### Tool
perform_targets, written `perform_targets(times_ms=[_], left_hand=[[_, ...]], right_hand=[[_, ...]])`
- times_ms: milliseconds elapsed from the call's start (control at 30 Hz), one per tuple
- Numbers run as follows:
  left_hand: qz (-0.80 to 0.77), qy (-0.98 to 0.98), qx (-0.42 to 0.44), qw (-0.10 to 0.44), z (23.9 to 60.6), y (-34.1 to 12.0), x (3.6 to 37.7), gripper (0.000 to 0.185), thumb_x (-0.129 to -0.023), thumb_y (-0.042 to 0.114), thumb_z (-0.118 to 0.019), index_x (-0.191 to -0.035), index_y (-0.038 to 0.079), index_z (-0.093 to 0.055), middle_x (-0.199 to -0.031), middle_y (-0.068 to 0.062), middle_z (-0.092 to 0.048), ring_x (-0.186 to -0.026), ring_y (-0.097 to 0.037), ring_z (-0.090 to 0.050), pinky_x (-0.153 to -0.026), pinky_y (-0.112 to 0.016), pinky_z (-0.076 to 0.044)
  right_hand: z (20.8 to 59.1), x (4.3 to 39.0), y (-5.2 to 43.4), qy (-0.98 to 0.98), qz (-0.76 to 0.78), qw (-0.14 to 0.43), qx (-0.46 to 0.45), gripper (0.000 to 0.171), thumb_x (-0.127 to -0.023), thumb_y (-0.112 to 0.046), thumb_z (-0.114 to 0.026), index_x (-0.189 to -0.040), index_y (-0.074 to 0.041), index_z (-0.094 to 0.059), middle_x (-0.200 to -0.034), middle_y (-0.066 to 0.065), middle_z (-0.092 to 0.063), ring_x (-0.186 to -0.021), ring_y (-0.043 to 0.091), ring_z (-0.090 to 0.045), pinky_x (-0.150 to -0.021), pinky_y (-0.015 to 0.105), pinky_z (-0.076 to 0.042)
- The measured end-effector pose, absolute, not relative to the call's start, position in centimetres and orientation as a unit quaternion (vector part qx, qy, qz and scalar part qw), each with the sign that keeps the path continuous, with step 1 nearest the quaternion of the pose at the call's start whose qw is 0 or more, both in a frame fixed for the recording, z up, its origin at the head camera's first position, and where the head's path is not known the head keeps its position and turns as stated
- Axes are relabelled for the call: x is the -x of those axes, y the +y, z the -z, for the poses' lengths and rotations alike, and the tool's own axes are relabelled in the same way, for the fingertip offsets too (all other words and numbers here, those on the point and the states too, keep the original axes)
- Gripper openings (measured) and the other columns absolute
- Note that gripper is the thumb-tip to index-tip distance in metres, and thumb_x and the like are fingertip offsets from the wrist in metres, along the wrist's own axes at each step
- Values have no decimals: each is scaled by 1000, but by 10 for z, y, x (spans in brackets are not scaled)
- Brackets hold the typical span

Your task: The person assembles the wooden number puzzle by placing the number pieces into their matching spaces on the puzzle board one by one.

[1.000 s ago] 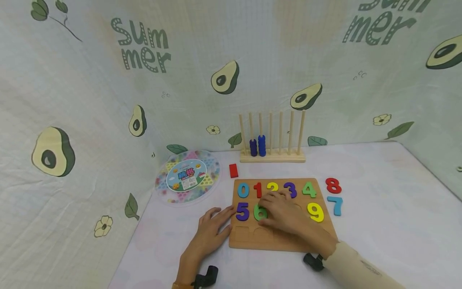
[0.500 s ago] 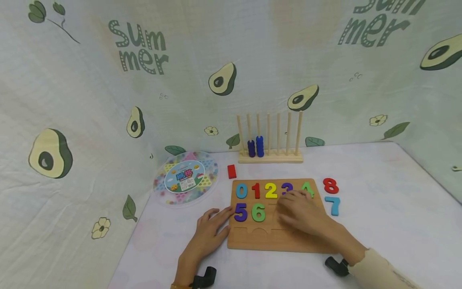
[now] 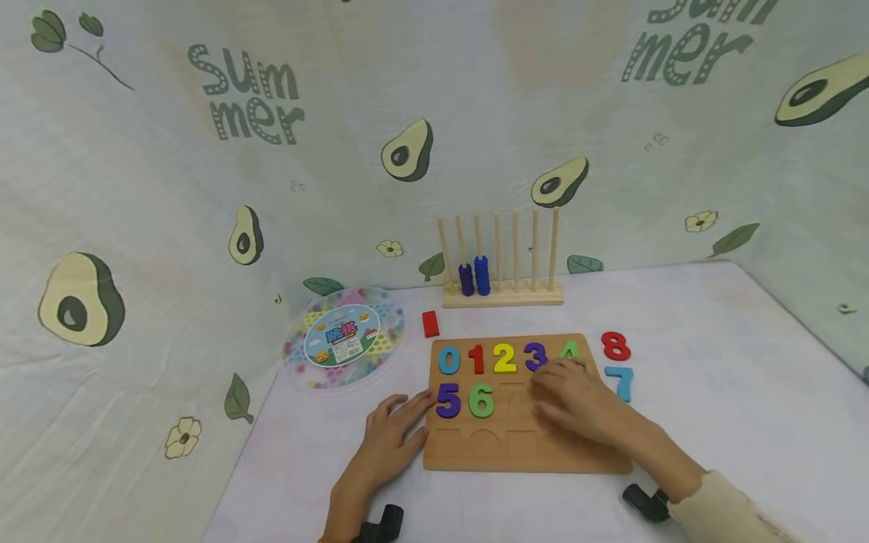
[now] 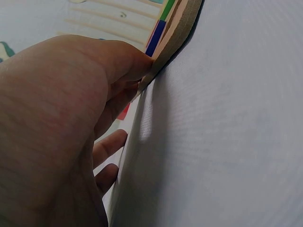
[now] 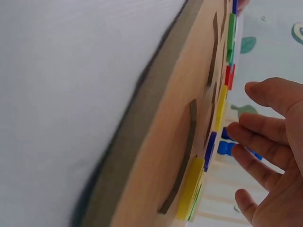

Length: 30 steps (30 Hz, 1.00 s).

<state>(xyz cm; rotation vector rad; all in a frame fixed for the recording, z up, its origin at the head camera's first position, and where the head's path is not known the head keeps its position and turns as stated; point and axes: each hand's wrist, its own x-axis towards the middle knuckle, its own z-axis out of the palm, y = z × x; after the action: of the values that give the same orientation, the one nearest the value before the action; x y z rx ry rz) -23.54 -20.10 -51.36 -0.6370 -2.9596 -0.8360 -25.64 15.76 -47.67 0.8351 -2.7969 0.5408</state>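
A wooden number board [image 3: 516, 452] lies on the white table, with 0, 1, 2, 3 and a green 4 [image 3: 569, 348] in its top row and a purple 5 [image 3: 448, 400] and green 6 [image 3: 480, 400] below. My left hand [image 3: 400, 422] lies flat on the table, fingers against the board's left edge [image 4: 175, 28]. My right hand [image 3: 563, 392] hovers over the board's right half with relaxed, spread fingers [image 5: 265, 137]; it holds nothing and covers part of the 4. A yellow piece [image 5: 191, 187] sits in the board [image 5: 156, 156] close to that hand.
A red 8 [image 3: 615, 346] and blue 7 [image 3: 620, 381] lie loose right of the board. Behind stand a wooden peg rack [image 3: 502, 296] with blue rings, a red block [image 3: 431, 323] and a round game box [image 3: 344, 339]. Avocado-print fabric walls enclose the table.
My right hand has slid rightward from over the 6 to the board's right half. The 6, 2 and 3 show now; the yellow 9 is covered. The left hand stayed.
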Motion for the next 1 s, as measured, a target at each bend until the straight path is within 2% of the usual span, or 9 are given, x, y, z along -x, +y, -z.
perform_targets(times_ms=[167, 500, 1000], left_hand=[[270, -941, 202, 1, 512, -202, 235, 51, -101, 32, -57, -151, 32, -47, -155, 13, -41, -141, -28, -30, -108, -59, -20], [266, -943, 200, 1, 511, -200, 234, 50, -101, 32, -57, -150, 30, -48, -155, 12, -41, -141, -29, -30, -107, -60, -20], [263, -945, 192, -7, 511, -200, 234, 50, -101, 33, -57, -151, 32, -47, -156, 14, -40, -142, -28, -29, -108, -59, -19]], right_hand=[[478, 254, 163, -943, -177, 88, -268, 33, -89, -30, -76, -115, -11, -72, -118, 3, -68, -123, 35, -53, -101, 61, -29], [481, 249, 179, -949, -188, 83, -238, 32, -87, -25, -78, -114, -10, -72, -120, 6, -68, -123, 36, -53, -103, 62, -26], [485, 250, 201, -949, -195, 92, -229, 29, -85, -25, -80, -110, -12, -73, -114, 4, -69, -119, 37, -53, -95, 60, -27]])
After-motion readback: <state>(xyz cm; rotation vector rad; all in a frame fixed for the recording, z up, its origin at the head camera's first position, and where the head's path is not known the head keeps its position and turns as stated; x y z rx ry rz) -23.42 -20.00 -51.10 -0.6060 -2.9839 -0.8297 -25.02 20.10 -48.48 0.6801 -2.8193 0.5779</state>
